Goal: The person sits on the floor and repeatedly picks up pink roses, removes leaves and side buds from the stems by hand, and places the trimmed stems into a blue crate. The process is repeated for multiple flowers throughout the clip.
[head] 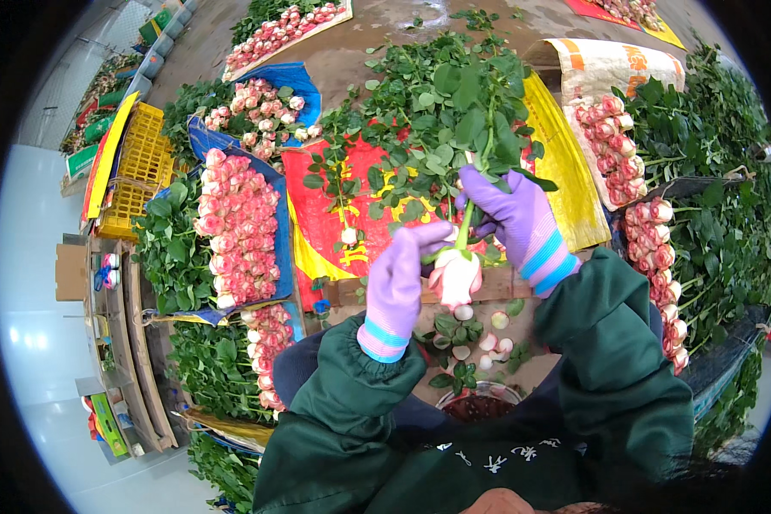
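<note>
A single pink-and-white rose [456, 276] hangs bloom down in front of me, its green stem [466, 225] running up through my right hand [507, 215]. That hand, in a purple glove with blue cuff stripes, grips the stem above the bloom. Leaves [482, 122] of the stem spread out beyond the fingers. Close by on the left, my left hand [395, 276] wears a matching glove. Its fingers reach to the stem just above the petals; whether they pinch anything is hidden. Behind the hands, leafy rose stems [411, 122] lie on a red-and-yellow sheet [321, 225].
Rows of pink roses [241, 231] in blue wrapping are stacked at left, and more rose bundles [617, 148] at right. Fallen petals [488, 342] dot the floor above a bucket [478, 401] between my legs. A yellow plastic crate [138, 160] stands far left.
</note>
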`<state>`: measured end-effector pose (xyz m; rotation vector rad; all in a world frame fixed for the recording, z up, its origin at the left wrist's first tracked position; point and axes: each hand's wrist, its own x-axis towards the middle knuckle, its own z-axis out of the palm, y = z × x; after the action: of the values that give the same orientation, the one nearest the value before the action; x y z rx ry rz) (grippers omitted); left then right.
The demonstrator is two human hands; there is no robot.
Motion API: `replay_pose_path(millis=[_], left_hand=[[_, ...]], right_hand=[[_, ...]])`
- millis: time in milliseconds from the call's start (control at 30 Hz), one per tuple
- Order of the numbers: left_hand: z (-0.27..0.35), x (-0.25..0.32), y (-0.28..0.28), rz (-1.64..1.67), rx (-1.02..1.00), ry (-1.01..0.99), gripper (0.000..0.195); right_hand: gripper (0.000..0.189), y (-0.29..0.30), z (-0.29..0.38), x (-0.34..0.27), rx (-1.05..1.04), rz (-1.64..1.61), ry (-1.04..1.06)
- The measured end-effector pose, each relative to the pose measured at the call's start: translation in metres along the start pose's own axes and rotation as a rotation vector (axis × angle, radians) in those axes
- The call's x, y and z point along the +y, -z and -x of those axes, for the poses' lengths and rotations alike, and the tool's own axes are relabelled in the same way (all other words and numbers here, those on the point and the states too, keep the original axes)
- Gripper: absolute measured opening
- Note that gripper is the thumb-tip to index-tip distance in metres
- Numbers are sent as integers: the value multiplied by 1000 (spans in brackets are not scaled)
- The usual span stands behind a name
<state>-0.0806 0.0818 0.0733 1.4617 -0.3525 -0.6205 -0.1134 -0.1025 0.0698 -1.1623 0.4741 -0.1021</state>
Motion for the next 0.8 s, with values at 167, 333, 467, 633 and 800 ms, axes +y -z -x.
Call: replay_pose_path(millis=[167, 333, 467, 633, 800], left_hand=[[-2, -10, 12, 0, 93, -81, 43], [-3, -29, -1, 53, 32, -129, 40], [3, -35, -4, -229, -41, -354, 62], [13, -32, -11, -302, -90, -516, 67], [8, -24, -7, -574, -217, -671, 58]], right_hand=[[35, 8, -6, -2, -82, -168, -5], [40, 14, -11, 10, -229, -367, -7], [41, 19, -12, 21, -375, -471, 23], [43, 17, -7, 23, -512, -533, 52], [50, 28, -5, 7, -456, -97, 11]])
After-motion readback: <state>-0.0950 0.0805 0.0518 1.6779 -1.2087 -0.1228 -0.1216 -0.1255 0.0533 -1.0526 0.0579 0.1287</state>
